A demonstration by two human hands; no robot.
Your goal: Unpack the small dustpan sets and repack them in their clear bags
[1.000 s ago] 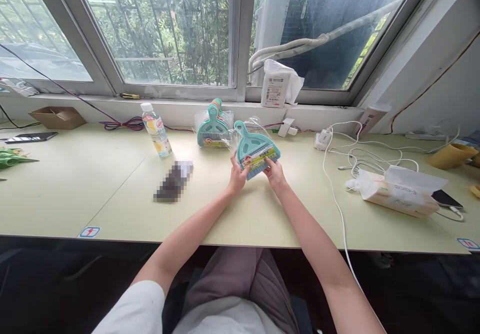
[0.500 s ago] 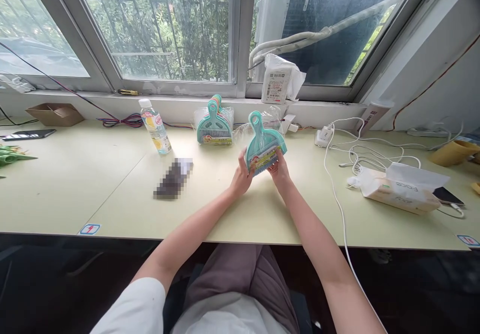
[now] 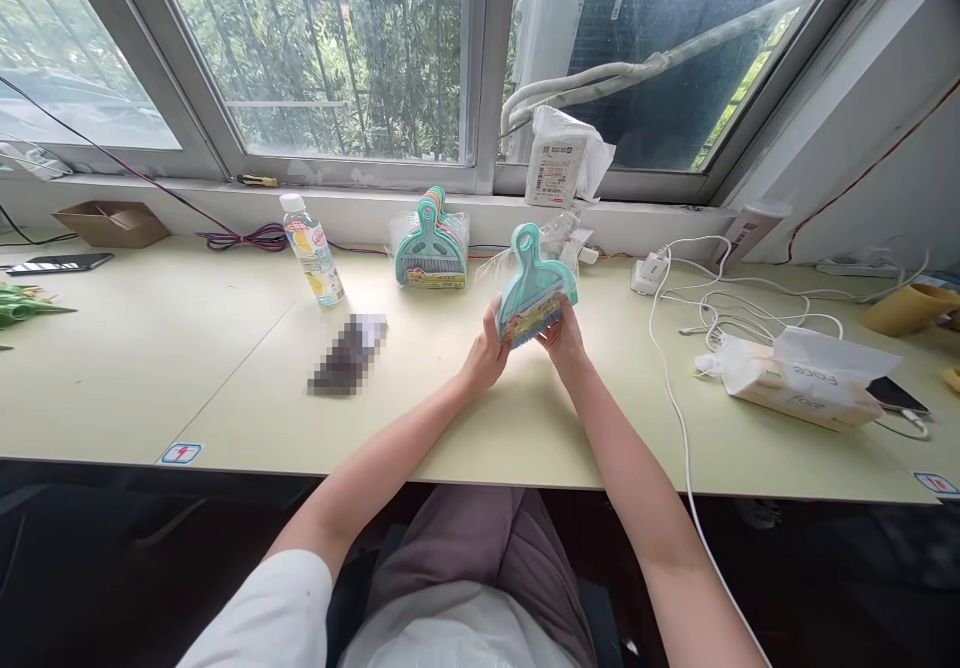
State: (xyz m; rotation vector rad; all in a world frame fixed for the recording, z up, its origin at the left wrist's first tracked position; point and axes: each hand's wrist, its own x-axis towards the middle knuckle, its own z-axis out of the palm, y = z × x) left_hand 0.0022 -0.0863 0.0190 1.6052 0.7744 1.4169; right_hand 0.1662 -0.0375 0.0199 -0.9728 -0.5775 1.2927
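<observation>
A small teal dustpan-and-brush set [image 3: 534, 288] with a paper label stands upright above the pale green desk [image 3: 225, 368]. My left hand [image 3: 487, 353] pinches its lower left edge. My right hand [image 3: 564, 333] grips its lower right edge. A crumpled clear plastic bag [image 3: 551, 238] lies just behind it. A second stack of teal dustpan sets in plastic [image 3: 430, 251] leans near the window sill.
A drink bottle [image 3: 313, 264] stands to the left, with a blurred dark item [image 3: 347, 354] in front of it. White cables [image 3: 720, 308], a charger [image 3: 649, 273] and a tissue pack [image 3: 795, 383] lie to the right. A cardboard box [image 3: 112, 222] sits far left.
Both hands have lifted and turned the dustpan set more upright and moved it slightly right and away from me. The clear bag now lies behind it.
</observation>
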